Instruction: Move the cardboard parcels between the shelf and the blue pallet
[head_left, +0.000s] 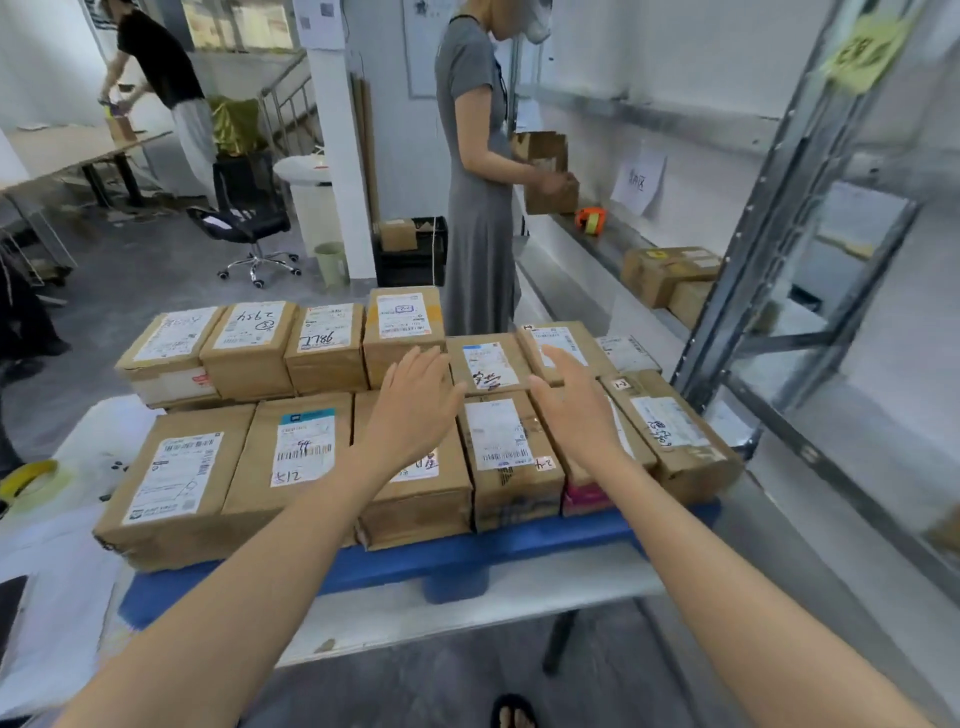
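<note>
Several labelled cardboard parcels lie in two rows on the blue pallet (395, 564). Both my arms stretch forward over them. My left hand (415, 402) hovers with straight fingers above a front-row parcel (421, 499). My right hand (576, 402) is open too, fingers spread, above the parcels right of centre. Between my hands lie a back-row parcel (485, 364) and a front-row parcel (506, 452). Neither hand holds anything. On the metal shelf (779, 322) to the right, two parcels (667, 273) sit on a low level.
A person in a grey dress (480, 208) stands behind the pallet, handling a box (548, 171) at the shelf. Another person (161, 78) works at a table far left. An office chair (244, 223), a bin (332, 262) and an orange tape dispenser (591, 219) are nearby.
</note>
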